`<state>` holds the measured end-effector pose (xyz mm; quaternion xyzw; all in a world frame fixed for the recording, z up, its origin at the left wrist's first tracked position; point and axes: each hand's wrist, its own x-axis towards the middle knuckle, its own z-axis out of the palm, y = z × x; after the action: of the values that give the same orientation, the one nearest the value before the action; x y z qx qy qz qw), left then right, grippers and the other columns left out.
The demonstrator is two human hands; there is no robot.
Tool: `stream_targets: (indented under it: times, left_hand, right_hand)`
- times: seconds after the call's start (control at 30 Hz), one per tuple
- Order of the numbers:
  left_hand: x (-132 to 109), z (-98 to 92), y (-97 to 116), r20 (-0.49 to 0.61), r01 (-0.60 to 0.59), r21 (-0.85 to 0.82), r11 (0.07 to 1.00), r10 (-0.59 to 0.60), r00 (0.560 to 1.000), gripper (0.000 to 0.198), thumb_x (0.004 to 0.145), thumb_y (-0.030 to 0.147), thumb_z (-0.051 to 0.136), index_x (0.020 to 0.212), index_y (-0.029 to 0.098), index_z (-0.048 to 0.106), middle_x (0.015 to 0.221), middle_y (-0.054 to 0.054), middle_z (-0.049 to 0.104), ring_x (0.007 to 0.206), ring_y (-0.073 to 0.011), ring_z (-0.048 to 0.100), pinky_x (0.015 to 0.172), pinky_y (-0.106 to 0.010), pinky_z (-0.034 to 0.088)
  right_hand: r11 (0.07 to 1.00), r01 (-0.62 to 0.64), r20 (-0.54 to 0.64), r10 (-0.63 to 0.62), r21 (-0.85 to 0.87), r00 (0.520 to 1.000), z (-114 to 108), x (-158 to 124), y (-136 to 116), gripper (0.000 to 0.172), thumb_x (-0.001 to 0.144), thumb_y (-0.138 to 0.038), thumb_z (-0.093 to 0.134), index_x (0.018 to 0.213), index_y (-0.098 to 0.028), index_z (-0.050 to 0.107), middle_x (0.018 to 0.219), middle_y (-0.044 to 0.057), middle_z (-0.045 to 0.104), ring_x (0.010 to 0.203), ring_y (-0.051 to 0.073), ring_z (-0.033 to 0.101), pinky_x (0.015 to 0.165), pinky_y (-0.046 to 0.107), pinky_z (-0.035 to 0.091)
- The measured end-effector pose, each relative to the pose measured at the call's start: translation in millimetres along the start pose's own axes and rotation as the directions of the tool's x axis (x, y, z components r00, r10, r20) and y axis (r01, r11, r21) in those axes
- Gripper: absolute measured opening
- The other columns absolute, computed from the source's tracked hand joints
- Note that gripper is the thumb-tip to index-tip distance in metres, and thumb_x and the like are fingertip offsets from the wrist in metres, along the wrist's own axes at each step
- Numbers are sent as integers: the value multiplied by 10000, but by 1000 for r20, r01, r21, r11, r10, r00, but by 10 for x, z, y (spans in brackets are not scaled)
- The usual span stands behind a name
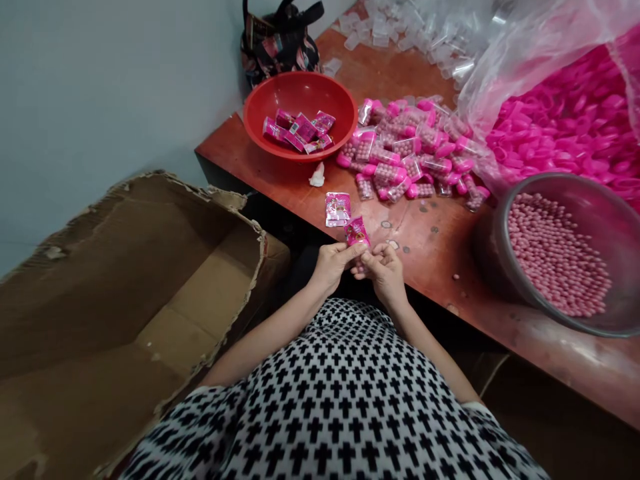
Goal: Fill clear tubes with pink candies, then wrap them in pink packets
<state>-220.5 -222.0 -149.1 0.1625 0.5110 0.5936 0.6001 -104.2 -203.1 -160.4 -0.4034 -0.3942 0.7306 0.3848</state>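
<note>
Both hands meet at the near edge of the reddish table (435, 247). My left hand (331, 263) pinches a small pink printed packet (357, 232) that sticks up from the fingers. My right hand (386, 268) is closed beside it, fingers touching the same packet and a small tube of pink beads partly hidden under them. A second pink packet (337, 209) lies flat on the table just beyond.
A red bowl (300, 90) holds several pink packets. Beside it lies a pile of filled pink-capped tubes (410, 150). A metal bowl (555, 250) of pink beads stands at right, a plastic bag of pink caps (565, 117) behind it. An open cardboard box (125, 280) sits at left.
</note>
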Motion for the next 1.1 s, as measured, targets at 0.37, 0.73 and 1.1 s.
stream_targets:
  times: [0.37,0.73,1.1]
  left_hand:
    - [-77,26,-38,3,67,-114,991,-67,998,323,548,353,831,630,88,665,619,-41,647,549,-96,574,564,-234,474]
    - [-158,-2,25,-6,72,-210,975,-75,997,381,508,385,850,603,89,630,574,-17,623,522,-71,550,544,-201,459]
    - [-260,-117,42,-103,-66,-251,966,41,994,342,554,362,836,630,92,641,664,-56,682,588,-115,625,600,-239,522]
  right_hand:
    - [991,64,-129,-48,121,990,21,-116,48,359,640,-299,799,829,-229,502,707,-71,651,663,116,680,680,309,622]
    - [988,71,-78,-61,135,995,23,-109,79,369,614,-248,817,846,-209,532,685,-57,704,611,108,688,616,237,608]
    - [990,31,36,-37,140,999,215,41,136,356,606,-291,816,802,-209,530,669,-64,678,575,113,679,567,228,595]
